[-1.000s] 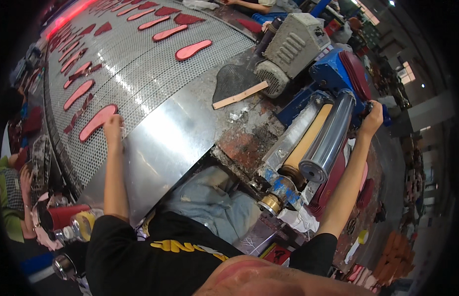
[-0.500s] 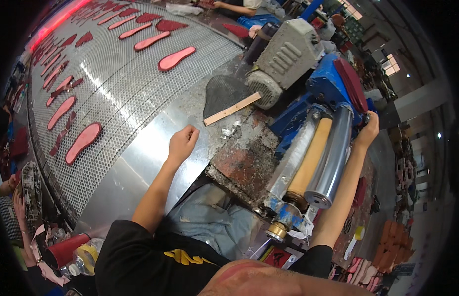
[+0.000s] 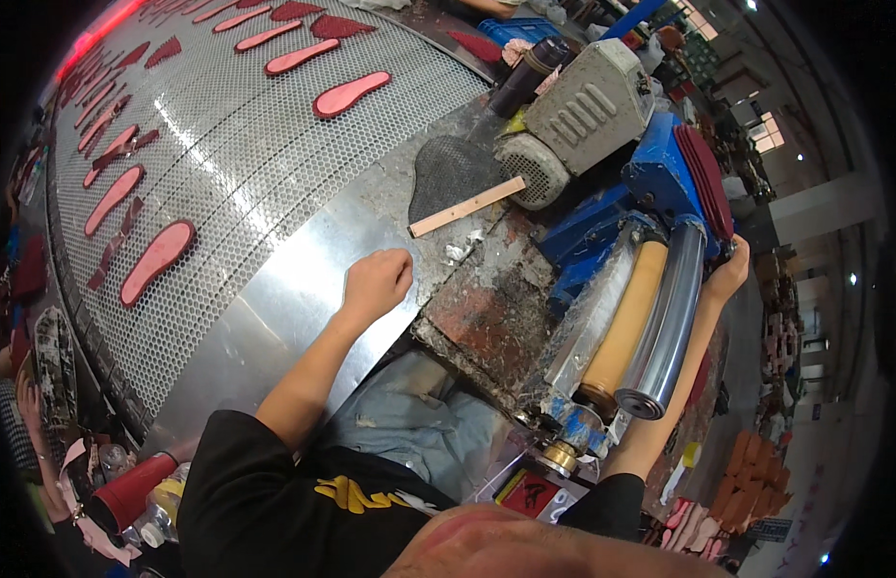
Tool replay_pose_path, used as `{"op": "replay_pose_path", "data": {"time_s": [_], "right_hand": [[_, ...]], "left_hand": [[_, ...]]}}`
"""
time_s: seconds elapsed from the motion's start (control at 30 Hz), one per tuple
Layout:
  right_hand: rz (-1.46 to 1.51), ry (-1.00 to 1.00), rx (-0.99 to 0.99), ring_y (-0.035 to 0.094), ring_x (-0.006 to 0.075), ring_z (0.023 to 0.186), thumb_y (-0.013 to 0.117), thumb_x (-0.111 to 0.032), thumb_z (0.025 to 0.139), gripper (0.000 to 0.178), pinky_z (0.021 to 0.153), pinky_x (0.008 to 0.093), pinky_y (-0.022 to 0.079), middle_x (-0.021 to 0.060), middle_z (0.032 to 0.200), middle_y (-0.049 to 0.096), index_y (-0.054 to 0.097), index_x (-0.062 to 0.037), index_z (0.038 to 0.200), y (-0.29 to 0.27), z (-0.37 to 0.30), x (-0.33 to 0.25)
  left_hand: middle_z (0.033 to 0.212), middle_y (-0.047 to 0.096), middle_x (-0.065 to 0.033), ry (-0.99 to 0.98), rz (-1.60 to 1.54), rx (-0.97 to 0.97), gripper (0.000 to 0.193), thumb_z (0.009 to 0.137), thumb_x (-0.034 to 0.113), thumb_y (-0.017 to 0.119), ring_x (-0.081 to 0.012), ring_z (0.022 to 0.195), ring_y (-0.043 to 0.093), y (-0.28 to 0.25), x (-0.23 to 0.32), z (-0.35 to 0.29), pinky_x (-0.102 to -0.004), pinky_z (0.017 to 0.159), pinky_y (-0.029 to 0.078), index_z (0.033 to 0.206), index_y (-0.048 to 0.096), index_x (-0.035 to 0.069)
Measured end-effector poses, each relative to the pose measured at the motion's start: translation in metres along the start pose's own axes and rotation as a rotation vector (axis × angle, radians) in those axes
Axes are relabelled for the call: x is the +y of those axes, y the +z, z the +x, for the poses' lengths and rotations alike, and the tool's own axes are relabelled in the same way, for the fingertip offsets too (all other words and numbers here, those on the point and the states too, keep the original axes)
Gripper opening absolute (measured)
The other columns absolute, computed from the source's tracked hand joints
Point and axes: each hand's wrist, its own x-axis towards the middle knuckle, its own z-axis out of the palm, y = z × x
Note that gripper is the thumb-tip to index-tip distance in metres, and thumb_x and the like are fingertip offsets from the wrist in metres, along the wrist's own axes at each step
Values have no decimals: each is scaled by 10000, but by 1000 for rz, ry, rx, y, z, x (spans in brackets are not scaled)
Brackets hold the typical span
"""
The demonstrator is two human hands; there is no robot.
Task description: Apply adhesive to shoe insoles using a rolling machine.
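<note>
My left hand (image 3: pixel 379 285) is curled into a loose fist above the bare metal plate (image 3: pixel 303 289) beside the mesh conveyor; nothing shows in it. My right arm reaches along the far side of a roller machine with a shiny steel roller (image 3: pixel 665 332) and a tan roller (image 3: pixel 626 308). There my right hand (image 3: pixel 729 274) has its fingers bent round a small dark part, partly hidden, just below a stack of dark red flat pieces (image 3: pixel 706 183). That stack leans against the machine's blue housing (image 3: pixel 660 159). Pink shoe insoles with dark red edges (image 3: pixel 159 260) lie on the conveyor mesh (image 3: pixel 246 154).
A grey motor (image 3: pixel 588 111) stands behind the rollers. Beside it lie a wooden strip (image 3: pixel 467 206) and a dark mesh piece (image 3: pixel 448 178). A red cylinder (image 3: pixel 130 496) and plastic bottles are at lower left. Another person's hand (image 3: pixel 29 405) shows at the left rim.
The view has turned slightly, so the roller machine sits farther right and the insoles a little higher. Both hands keep much the same pose and place beside the machine and plate.
</note>
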Motion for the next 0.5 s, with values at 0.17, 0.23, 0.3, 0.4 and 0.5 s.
{"op": "replay_pose_path", "data": {"time_s": [0.17,0.23,0.3,0.4,0.5], "right_hand": [[50,54,-9,533,151,875,401,-248,973,333,835,278,407,35,929,586,615,6,959,1,-3,-2],[37,87,-6,538,159,888,411,-273,982,349,849,282,406,39,949,593,612,11,970,0,-4,-1],[9,56,-12,537,159,896,416,-281,983,351,855,282,405,38,954,591,611,11,977,-1,-1,3],[6,37,-12,533,158,907,419,-282,984,350,862,283,401,39,960,586,610,11,985,-4,1,9],[44,78,-16,527,157,915,416,-273,981,343,870,283,396,41,962,582,609,11,982,-2,0,6]], "left_hand": [[739,620,-76,-13,3,-42,62,800,158,583,-277,725,613,-1,1,0,-409,619,489,797,585,95],[740,621,-75,-6,10,-39,63,801,158,581,-277,726,614,-2,0,-1,-408,618,490,797,587,96],[741,622,-75,2,16,-36,64,802,159,580,-276,726,614,-1,0,-1,-408,618,491,796,588,97],[741,622,-74,-9,31,-51,63,803,159,578,-275,729,615,1,1,0,-409,617,492,797,591,98],[712,600,-64,-3,24,-38,42,787,142,601,-266,704,603,2,0,-1,-389,605,481,804,605,103]]}}
